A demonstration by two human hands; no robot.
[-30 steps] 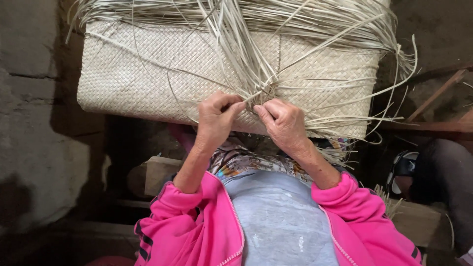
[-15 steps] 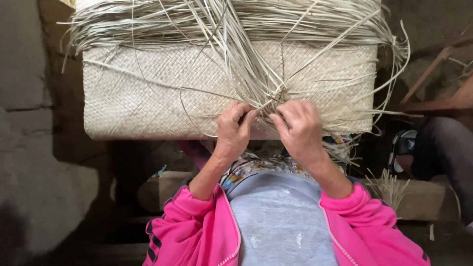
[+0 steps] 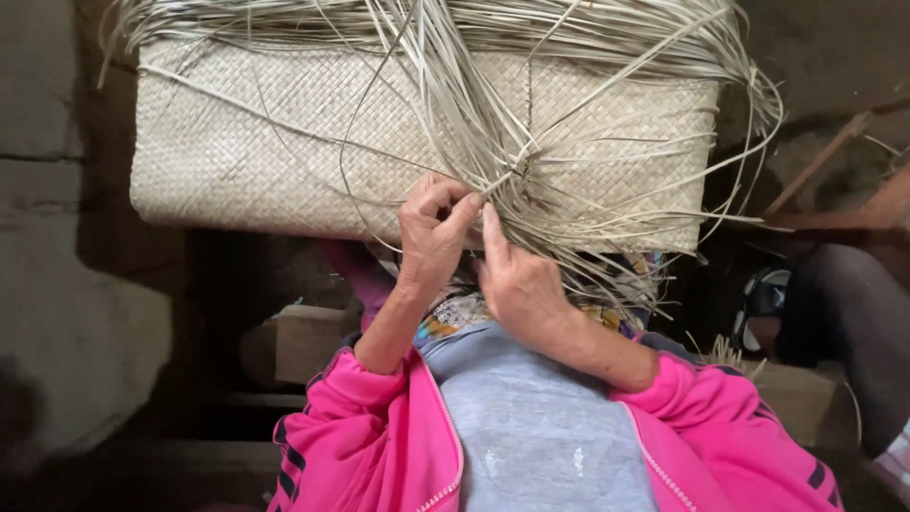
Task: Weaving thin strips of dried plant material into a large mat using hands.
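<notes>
A rough grey stone wall [image 3: 66,284] rises along the left side, with a pale wooden block [image 3: 308,337] low beside it in the shadow. At the right lie reddish-brown wooden sticks [image 3: 820,166], a black-and-white sandal [image 3: 766,308] and another person's dark-trousered leg [image 3: 858,322].

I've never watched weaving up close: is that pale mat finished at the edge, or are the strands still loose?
Still loose. The woven mat has many unwoven strips fanning out, and the left hand pinches one.
</notes>
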